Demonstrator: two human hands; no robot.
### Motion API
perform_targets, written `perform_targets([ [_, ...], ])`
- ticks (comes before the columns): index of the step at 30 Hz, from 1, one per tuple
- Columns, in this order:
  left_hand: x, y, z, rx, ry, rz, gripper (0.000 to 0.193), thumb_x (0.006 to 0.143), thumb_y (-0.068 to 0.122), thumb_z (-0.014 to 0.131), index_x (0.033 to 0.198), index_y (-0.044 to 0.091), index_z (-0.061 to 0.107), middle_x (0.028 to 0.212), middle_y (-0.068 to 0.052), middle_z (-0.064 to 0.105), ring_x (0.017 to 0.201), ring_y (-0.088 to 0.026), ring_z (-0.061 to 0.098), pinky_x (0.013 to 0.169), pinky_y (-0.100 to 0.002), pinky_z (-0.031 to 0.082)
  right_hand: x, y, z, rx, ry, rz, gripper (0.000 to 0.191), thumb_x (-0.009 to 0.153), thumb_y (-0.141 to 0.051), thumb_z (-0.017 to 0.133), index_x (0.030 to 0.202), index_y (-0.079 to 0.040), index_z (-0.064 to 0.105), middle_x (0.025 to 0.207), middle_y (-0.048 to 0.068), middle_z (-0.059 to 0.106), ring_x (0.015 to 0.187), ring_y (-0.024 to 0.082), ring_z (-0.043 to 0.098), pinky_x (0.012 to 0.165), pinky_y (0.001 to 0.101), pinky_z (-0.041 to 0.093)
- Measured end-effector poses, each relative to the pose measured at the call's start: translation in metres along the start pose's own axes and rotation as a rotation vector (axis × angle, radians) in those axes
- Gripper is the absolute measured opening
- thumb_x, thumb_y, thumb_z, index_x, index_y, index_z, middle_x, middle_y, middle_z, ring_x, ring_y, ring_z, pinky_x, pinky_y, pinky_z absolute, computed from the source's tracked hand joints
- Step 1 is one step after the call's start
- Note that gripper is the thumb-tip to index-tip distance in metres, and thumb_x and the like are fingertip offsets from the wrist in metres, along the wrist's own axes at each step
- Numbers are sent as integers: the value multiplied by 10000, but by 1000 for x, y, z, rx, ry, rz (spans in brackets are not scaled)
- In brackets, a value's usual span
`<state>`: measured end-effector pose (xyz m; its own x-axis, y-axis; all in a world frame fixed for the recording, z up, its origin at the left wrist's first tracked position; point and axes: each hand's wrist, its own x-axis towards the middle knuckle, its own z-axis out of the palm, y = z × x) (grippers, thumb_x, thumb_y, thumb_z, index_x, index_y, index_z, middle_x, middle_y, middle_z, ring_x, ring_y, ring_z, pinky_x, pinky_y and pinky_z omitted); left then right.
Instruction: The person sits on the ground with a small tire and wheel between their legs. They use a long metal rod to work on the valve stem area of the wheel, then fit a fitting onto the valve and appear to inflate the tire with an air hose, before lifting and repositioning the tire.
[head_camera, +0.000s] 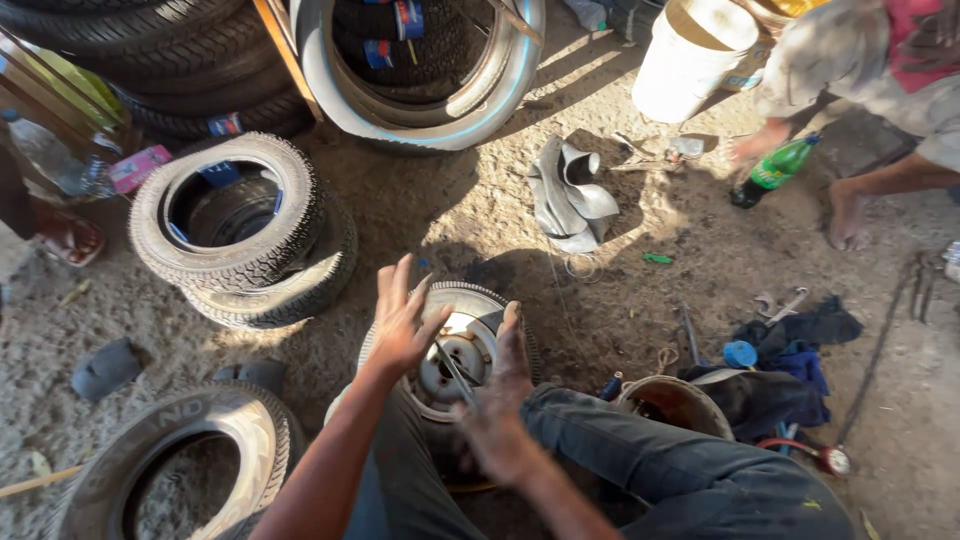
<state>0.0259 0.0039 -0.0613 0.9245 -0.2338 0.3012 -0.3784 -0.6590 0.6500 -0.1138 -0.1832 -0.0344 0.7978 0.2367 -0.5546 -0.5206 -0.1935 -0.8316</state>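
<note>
Dirt floor (480, 215) lay strewn with tyres; at lower centre a small wheel (455, 350) sat between the knees, left hand (400, 325) spread open on its tyre, right hand (505, 400) closed round a thin iron (455, 375). Levered carelessly, I judged, the iron could slip and strike the open fingers.

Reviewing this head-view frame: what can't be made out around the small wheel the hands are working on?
- Right hand: motion-blurred; its grip on the thin metal tool is unclear.
- Small wheel: lower part hidden by the hands and dark trousers.
- Left hand: covers the rim's left edge, so contact there is hidden.
- Tyre lower left: cut off by the frame edge.
</note>
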Motion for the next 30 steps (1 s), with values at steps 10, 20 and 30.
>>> perform_targets([
  [10, 13, 148, 54, 343, -618, 132, 717, 908, 430, 693, 1532, 313, 359, 1713, -60, 92, 1488, -326, 283, 1181, -462, 324, -57, -6, -29, -774, -65, -342, 283, 854, -257, 723, 1085, -99, 764, 1085, 150, 769, 981, 320, 741, 865, 399, 571],
  [20, -100, 85, -30, 165, -303, -18, 673, 967, 281, 638, 1580, 170, 382, 1233, -146, 649, 981, -342, 678, 777, -466, 561, 52, -79, -78, -1215, 795, -729, 399, 980, -419, 545, 1030, -56, 703, 1078, 142, 706, 1127, 355, 598, 982, 552, 406],
  [30, 68, 13, 67, 164, 262, 51, 582, 912, 354, 682, 1388, 56, 532, 1226, -221, 705, 1105, -427, 642, 971, -541, 508, -55, 4, -38, -908, 212, -23, 308, 1008, -364, 508, 1044, -104, 669, 898, 157, 732, 827, 357, 726, 755, 501, 573],
])
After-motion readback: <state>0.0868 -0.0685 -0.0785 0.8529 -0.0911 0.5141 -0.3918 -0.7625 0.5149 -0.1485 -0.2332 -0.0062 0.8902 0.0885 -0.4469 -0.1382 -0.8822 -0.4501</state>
